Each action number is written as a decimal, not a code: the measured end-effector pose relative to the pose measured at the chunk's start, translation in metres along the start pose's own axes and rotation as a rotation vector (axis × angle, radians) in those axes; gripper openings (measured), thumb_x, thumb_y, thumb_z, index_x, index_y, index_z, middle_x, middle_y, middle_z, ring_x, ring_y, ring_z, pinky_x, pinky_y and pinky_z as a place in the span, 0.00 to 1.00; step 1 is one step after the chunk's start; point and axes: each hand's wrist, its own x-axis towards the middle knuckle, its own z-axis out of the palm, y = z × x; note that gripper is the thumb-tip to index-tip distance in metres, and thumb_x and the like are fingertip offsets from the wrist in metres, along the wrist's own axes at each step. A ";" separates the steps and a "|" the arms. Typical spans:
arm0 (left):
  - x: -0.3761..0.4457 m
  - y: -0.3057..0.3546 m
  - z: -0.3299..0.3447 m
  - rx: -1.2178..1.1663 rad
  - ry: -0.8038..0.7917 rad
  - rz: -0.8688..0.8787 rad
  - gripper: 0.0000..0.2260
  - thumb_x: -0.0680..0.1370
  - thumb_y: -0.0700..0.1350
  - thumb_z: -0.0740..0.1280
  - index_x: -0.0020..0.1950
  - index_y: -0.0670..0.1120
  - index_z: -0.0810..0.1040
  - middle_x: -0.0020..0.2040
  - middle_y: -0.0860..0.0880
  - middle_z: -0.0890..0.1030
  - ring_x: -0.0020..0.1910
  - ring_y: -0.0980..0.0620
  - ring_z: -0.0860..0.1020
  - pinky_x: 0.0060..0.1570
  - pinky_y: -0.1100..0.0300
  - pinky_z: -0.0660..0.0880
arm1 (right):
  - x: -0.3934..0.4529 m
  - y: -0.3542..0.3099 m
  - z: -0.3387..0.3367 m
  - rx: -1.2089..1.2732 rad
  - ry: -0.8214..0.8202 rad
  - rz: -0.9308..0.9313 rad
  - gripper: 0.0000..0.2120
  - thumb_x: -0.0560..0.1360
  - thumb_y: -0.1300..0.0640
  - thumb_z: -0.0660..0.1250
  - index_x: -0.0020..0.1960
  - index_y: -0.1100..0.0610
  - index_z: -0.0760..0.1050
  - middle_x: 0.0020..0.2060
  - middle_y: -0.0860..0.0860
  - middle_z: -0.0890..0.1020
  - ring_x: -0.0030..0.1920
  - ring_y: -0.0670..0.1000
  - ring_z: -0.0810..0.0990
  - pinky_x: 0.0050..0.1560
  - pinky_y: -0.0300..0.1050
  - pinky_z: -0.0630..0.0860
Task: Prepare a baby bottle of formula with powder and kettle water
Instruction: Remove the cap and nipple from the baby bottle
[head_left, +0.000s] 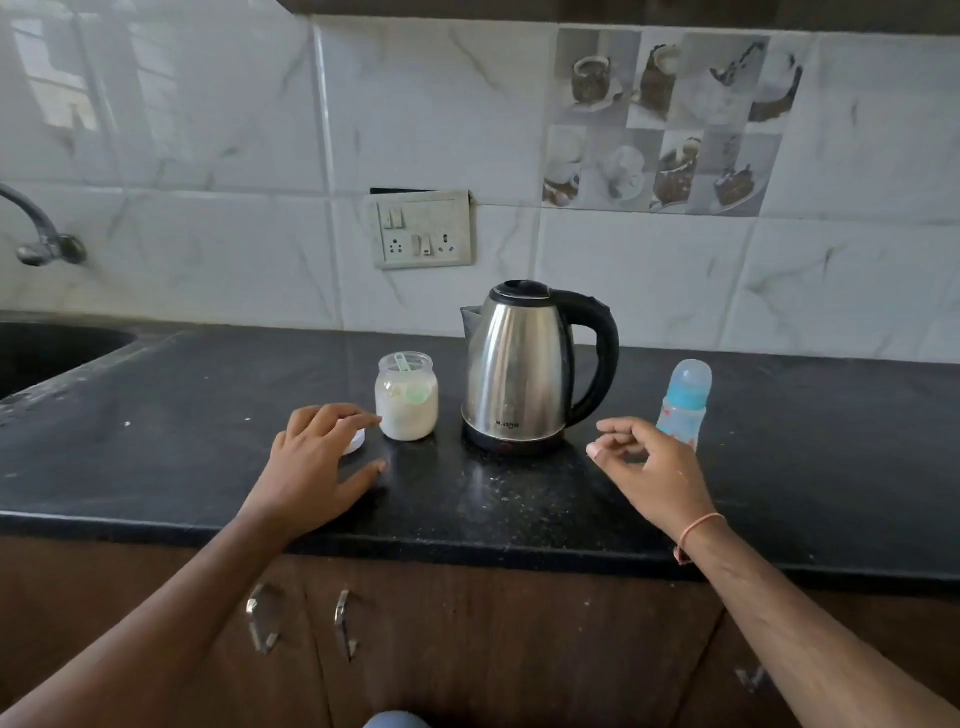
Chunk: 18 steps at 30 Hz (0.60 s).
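Where the black desk (156, 415) meets the tiled wall, we see three things in a row — an open powder jar (407, 397) with a green scoop (410, 382) inside, a steel kettle (524, 366) just right of it, and a capped baby bottle (683, 402) standing upright farther right. Our left hand (317, 462) rests with fingers spread over a white lid (356, 441) beside the jar. Our right hand (649, 462) hovers loosely curled, holding nothing — near the bottle.
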 end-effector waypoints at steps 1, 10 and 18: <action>0.000 0.005 0.001 -0.015 -0.013 0.062 0.26 0.81 0.63 0.71 0.78 0.59 0.75 0.75 0.57 0.74 0.76 0.49 0.65 0.74 0.44 0.69 | 0.000 0.004 -0.007 -0.019 0.069 0.000 0.09 0.78 0.53 0.79 0.57 0.49 0.84 0.45 0.41 0.87 0.50 0.39 0.84 0.49 0.26 0.77; 0.018 0.092 0.031 -0.210 -0.176 0.332 0.20 0.83 0.60 0.70 0.74 0.61 0.77 0.61 0.65 0.79 0.63 0.63 0.74 0.65 0.64 0.72 | 0.013 0.022 -0.030 -0.158 0.493 0.100 0.32 0.70 0.49 0.85 0.67 0.57 0.75 0.62 0.54 0.77 0.62 0.55 0.76 0.54 0.44 0.73; 0.040 0.123 0.054 -0.332 -0.248 0.290 0.20 0.83 0.61 0.70 0.74 0.60 0.77 0.55 0.65 0.81 0.59 0.63 0.78 0.62 0.58 0.79 | 0.024 0.024 -0.032 0.025 0.292 0.324 0.41 0.76 0.51 0.81 0.81 0.52 0.63 0.71 0.53 0.76 0.70 0.57 0.78 0.69 0.59 0.79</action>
